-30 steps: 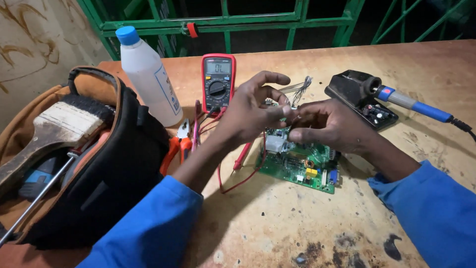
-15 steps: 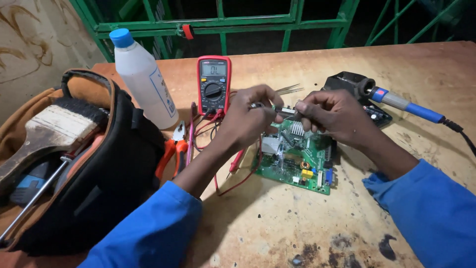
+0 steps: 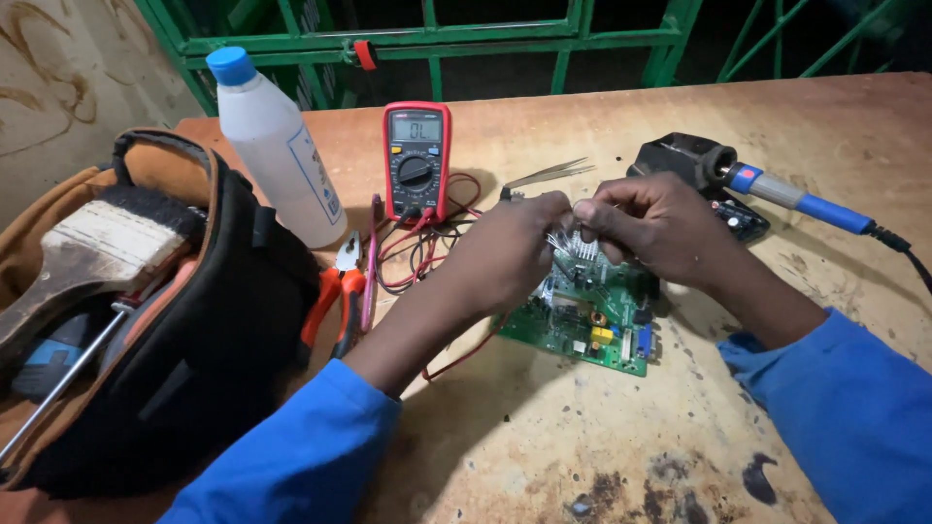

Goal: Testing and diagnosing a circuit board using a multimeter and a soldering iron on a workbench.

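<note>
My left hand (image 3: 510,254) and right hand (image 3: 652,225) meet fingertip to fingertip above a green circuit board (image 3: 589,312), the fingers of both pinched together on a small metal part with thin leads (image 3: 563,239), held just over the board rather than seated in it. The board lies flat on the wooden counter (image 3: 544,437) beneath my wrists. By my reading the work is mid-course: the part is in hand and not yet set or soldered, and the soldering iron (image 3: 791,200) rests in its stand to my right, untouched. Tweezers (image 3: 549,174) lie just beyond my knuckles, and the red multimeter (image 3: 416,162) stands behind my left hand, its red and black leads (image 3: 427,243) looped toward the board. Orange-handled pliers (image 3: 337,291) sit beside a white plastic bottle with a blue cap (image 3: 275,150), and an open tool bag (image 3: 146,311) with a wide brush (image 3: 92,254) fills the left edge. Compared with a second ago, my hands have lifted off the board and drawn closer together, and the tweezers, then at my fingers, now lie free on the counter.
</note>
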